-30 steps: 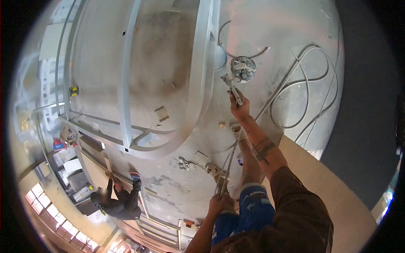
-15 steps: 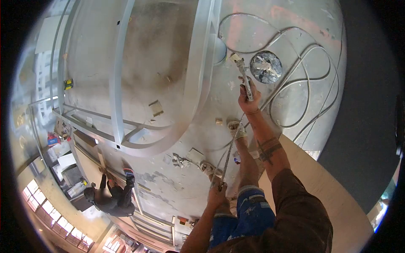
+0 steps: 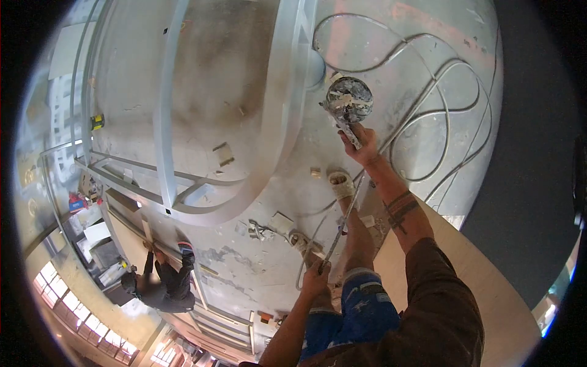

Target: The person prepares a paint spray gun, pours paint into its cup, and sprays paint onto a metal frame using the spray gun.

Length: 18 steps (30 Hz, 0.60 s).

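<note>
My right hand (image 3: 362, 145) is wrapped around the handle of a paint-spattered spray gun (image 3: 349, 132). A round, dark cup (image 3: 350, 100) streaked with pale paint covers much of the gun's front end. Lower down, near my thighs, my left hand (image 3: 315, 278) is closed around a grey hose (image 3: 346, 223). This hose slants up toward my right forearm, where part of it is hidden. Close to the cup stands a pale curved frame (image 3: 280, 116), apart from my hands.
Loops of hose (image 3: 449, 110) lie on the concrete floor at right. Below them rests a wooden board (image 3: 449, 244). Scraps and a crumpled rag (image 3: 261, 231) are near my feet. Another person (image 3: 160, 284) works at a bench on the lower left.
My right hand has turned the spray gun, and its cup has swung left over the gun's front. My left hand keeps hold of the hose, almost unmoved.
</note>
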Each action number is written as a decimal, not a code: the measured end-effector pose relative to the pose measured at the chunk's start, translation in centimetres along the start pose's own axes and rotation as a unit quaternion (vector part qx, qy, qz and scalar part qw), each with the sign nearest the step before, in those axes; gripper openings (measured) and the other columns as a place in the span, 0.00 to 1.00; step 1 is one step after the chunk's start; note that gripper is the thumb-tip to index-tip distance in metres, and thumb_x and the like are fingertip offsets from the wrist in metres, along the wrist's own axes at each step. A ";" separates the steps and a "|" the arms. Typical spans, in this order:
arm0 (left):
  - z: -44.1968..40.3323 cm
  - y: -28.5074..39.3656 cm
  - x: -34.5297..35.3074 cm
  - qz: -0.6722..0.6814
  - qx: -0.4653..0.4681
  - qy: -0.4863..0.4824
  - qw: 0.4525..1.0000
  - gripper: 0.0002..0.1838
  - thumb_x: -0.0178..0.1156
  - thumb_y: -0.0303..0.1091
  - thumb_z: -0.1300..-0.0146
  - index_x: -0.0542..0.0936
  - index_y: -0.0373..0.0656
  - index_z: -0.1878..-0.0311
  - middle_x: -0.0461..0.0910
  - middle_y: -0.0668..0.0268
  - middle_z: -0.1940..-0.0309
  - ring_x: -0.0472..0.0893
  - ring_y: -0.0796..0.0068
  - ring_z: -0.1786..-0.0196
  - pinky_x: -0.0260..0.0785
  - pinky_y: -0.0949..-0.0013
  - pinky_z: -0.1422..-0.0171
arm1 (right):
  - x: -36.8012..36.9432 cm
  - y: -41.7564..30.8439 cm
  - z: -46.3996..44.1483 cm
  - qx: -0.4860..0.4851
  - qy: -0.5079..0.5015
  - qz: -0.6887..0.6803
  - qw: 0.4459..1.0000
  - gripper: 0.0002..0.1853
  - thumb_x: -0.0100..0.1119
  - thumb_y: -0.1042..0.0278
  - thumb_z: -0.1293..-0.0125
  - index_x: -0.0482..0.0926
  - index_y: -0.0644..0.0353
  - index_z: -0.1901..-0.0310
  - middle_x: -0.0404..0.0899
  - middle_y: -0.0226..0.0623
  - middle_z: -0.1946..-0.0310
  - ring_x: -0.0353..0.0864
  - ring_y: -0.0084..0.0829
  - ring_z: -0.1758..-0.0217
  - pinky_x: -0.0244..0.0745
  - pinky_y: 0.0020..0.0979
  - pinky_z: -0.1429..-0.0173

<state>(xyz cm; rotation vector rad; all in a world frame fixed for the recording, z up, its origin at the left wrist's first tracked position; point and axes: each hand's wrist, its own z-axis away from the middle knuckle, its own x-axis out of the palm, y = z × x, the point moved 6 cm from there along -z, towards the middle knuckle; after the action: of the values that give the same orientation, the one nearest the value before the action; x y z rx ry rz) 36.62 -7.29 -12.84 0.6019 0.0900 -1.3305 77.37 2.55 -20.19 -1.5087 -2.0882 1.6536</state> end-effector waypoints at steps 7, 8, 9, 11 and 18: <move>0.0 -0.6 -0.3 0.022 -0.034 -0.019 0.999 0.24 0.57 0.48 0.35 0.75 0.38 0.45 0.80 0.40 0.57 0.78 0.40 0.49 0.71 0.51 0.46 | -1.5 -1.9 -2.1 0.127 0.146 -0.055 0.980 0.13 0.63 0.71 0.36 0.78 0.63 0.51 0.83 0.43 0.66 0.86 0.38 0.68 0.77 0.31 0.67; 0.1 -1.1 -0.6 0.021 -0.038 -0.016 0.999 0.23 0.57 0.48 0.35 0.76 0.38 0.47 0.80 0.40 0.56 0.78 0.39 0.49 0.70 0.50 0.46 | -1.5 -1.9 -2.2 0.138 0.175 -0.077 0.972 0.13 0.62 0.71 0.36 0.77 0.64 0.50 0.83 0.43 0.66 0.85 0.35 0.68 0.77 0.30 0.67; 0.3 -1.8 -0.9 0.004 -0.052 -0.023 0.998 0.23 0.56 0.49 0.35 0.76 0.38 0.48 0.80 0.40 0.56 0.78 0.38 0.49 0.70 0.49 0.46 | -1.3 -1.9 -2.2 0.149 0.204 -0.099 0.962 0.14 0.62 0.70 0.35 0.77 0.64 0.50 0.83 0.42 0.66 0.85 0.32 0.69 0.76 0.30 0.67; 0.8 -2.6 -2.0 -0.046 -0.090 -0.049 0.994 0.24 0.55 0.50 0.35 0.75 0.39 0.47 0.80 0.41 0.56 0.77 0.38 0.49 0.69 0.48 0.47 | -0.9 -1.7 -2.2 0.112 0.265 -0.122 0.950 0.14 0.60 0.68 0.32 0.77 0.66 0.49 0.83 0.43 0.69 0.80 0.24 0.71 0.75 0.28 0.66; 1.4 -7.7 -3.1 -0.061 -0.014 -0.042 0.997 0.16 0.55 0.41 0.33 0.77 0.37 0.52 0.82 0.45 0.61 0.82 0.44 0.55 0.73 0.54 0.53 | -2.8 -3.5 -6.2 0.201 0.116 -0.004 0.973 0.16 0.61 0.64 0.33 0.78 0.69 0.52 0.82 0.47 0.76 0.85 0.37 0.73 0.76 0.33 0.68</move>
<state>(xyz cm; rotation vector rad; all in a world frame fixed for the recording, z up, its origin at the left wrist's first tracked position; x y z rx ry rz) 28.33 -6.06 -13.18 0.5239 0.0777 -1.4689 80.28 5.03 -13.61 -1.4676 -1.5267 1.6725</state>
